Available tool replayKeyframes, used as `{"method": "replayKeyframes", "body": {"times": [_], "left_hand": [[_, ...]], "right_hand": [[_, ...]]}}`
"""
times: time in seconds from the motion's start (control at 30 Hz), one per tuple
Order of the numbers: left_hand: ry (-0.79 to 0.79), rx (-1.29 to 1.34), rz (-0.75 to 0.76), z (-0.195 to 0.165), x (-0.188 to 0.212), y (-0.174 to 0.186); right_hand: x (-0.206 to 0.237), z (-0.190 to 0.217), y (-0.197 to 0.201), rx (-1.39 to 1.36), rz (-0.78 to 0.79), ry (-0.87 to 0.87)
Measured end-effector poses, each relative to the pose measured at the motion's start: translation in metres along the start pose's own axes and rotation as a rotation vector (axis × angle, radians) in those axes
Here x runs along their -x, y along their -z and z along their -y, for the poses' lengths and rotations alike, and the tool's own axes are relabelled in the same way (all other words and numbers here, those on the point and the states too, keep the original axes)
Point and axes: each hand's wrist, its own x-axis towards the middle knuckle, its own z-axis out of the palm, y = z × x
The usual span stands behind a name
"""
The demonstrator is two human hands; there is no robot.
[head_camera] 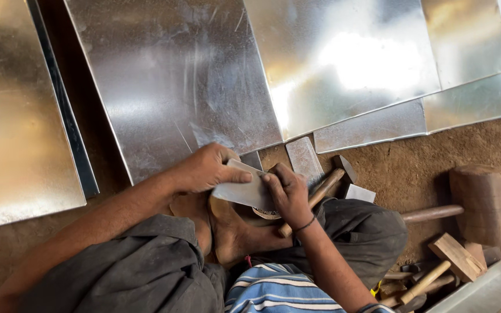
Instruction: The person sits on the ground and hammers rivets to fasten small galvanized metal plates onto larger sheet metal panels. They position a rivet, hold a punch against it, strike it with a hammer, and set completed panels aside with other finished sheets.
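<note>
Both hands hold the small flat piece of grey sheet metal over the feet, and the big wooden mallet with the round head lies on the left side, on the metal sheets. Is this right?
Not quite. The head view shows both hands, left and right, on the small flat piece of grey sheet metal, but the big wooden mallet lies on the right side, on the bare dirt floor.

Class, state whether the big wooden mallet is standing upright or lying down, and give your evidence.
Lying down: the mallet rests on its side on the dirt floor, its handle running level across the ground.

I see strong glare on the metal sheets (343, 64) well beyond my fingers (273, 179); near them, light is soft, shadows dim, edges slightly blurred.
</note>
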Motion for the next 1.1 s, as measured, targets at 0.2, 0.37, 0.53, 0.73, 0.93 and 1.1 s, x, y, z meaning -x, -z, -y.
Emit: {"method": "replayKeyframes", "body": {"times": [0.2, 0.37, 0.53, 0.73, 0.93, 1.1], "left_hand": [[-0.053, -0.101, -0.102, 0.017, 0.022, 0.034], [-0.472, -0.562, -0.176, 0.02, 0.028, 0.043], [-0.239, -1.139, -0.459, 0.024, 0.037, 0.051], [-0.278, -1.175, -0.354, 0.053, 0.031, 0.006], [-0.244, -1.32, -0.479, 0.082, 0.029, -0.017], [-0.224, -1.354, -0.546, 0.083, 0.029, -0.02]], "right_hand": [[0.012, -0.004, -0.007, -0.991, 0.451, -0.765], [0.017, -0.005, -0.017, -1.459, 0.626, -0.639], [0.01, -0.007, -0.037, -0.694, 0.079, -0.514], [0.01, -0.011, -0.049, -0.5, -0.008, -0.484], [0.017, -0.016, -0.059, -0.563, 0.037, -0.525], [0.012, -0.016, -0.064, -0.573, 0.053, -0.417]]}}
